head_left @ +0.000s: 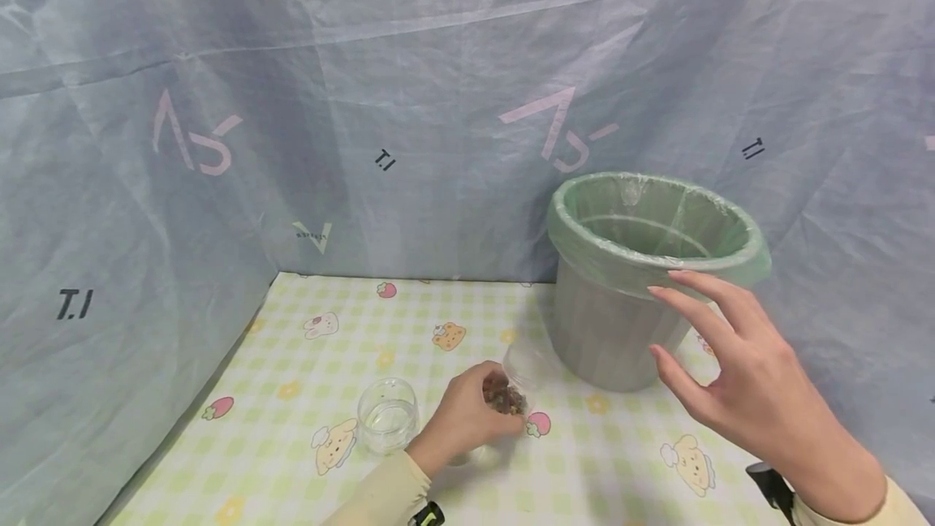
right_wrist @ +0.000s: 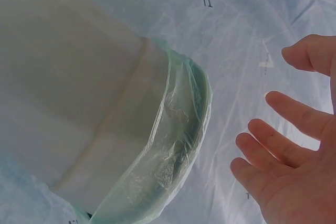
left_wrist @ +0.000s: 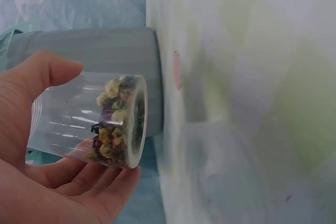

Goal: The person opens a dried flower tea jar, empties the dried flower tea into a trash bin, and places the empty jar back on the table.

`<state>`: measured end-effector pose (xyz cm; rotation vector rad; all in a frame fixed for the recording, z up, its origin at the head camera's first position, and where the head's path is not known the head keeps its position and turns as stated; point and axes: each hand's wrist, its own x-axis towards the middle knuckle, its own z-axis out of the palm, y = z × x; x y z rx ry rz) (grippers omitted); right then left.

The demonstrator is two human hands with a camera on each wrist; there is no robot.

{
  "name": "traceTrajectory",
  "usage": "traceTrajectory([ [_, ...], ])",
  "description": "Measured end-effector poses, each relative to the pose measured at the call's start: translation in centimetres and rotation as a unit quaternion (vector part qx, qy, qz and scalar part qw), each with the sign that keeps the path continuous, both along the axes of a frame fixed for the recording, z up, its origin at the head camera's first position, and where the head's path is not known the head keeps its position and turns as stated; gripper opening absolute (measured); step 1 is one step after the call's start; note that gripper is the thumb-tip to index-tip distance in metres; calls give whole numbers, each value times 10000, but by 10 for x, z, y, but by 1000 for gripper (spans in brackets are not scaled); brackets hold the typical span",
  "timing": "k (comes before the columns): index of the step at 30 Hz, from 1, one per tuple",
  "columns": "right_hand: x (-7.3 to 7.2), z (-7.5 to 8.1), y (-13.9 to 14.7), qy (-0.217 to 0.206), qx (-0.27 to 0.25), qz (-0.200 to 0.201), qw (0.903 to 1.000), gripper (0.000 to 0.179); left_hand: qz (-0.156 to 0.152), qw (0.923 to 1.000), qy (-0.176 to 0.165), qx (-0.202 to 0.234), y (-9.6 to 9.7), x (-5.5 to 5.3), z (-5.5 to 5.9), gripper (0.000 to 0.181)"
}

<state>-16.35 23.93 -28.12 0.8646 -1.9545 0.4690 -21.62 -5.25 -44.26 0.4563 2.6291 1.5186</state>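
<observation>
Right wrist view. A grey bin (right_wrist: 79, 77) fills the left and centre of the frame, appearing tilted, its mouth toward the lower right; a tan band (right_wrist: 107, 116) crosses its wall diagonally. A translucent green liner (right_wrist: 170, 153) folds over the rim, creased and glossy. At the right edge, the right hand (right_wrist: 299, 179) extends its spread, slightly bent fingers leftward, apart from the liner. Blue-grey cloth (right_wrist: 239, 30) with printed marks occupies the background.

clear, smooth-walled jar (left_wrist: 65, 116) | dried yellow and dark flower buds (left_wrist: 111, 124) at bottom | base toward table (head_left: 307, 376) | in left grip (head_left: 467, 412)
</observation>
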Motion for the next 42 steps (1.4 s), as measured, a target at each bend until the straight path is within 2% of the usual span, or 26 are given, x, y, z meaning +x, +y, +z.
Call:
traceTrajectory([
  [5,-2,-4,-1,-131,40,-23,9999,54,309,9989,275,-206,-5,0,9,55],
  [10,-4,-10,-3,-295,88,-44,9995,54,484,9979,397,-164,-11,3,16,63],
  [19,-13,-22,-9,-484,204,111,9986,55,394,9965,735,4,-21,7,32,58],
  [25,-21,-30,-14,-768,380,287,9959,50,294,9961,828,130,-26,10,42,59],
  [30,-26,-38,-20,-1023,439,358,9931,54,255,9950,948,168,-30,11,49,59],
  [36,-33,-48,-28,-1585,401,475,9854,63,252,9955,907,129,-32,12,56,60],
  [42,-42,-58,-36,-1876,374,538,9801,65,245,9956,905,46,-32,13,60,62],
])
